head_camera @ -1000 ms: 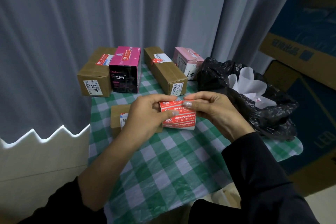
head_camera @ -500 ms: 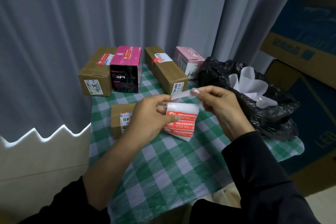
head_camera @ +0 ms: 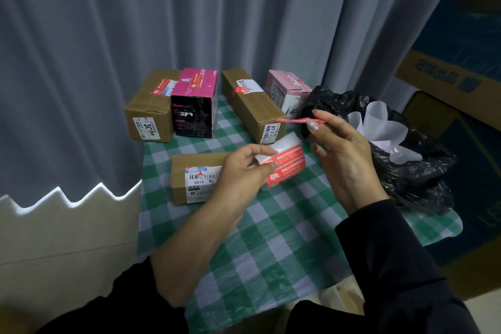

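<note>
Before you stands the checked table, with a black bag on its right side. Your left hand grips the label sheet above the table, just beside a small box. Your right hand pinches one red sticker, held clear above the sheet.

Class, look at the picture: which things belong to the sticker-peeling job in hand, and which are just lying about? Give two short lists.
In the job: left hand holding the sticker sheet; right hand pinching the peeled red sticker.

Lying about, untouched: near brown box; magenta box; long brown box; black bag; checked tablecloth.
</note>
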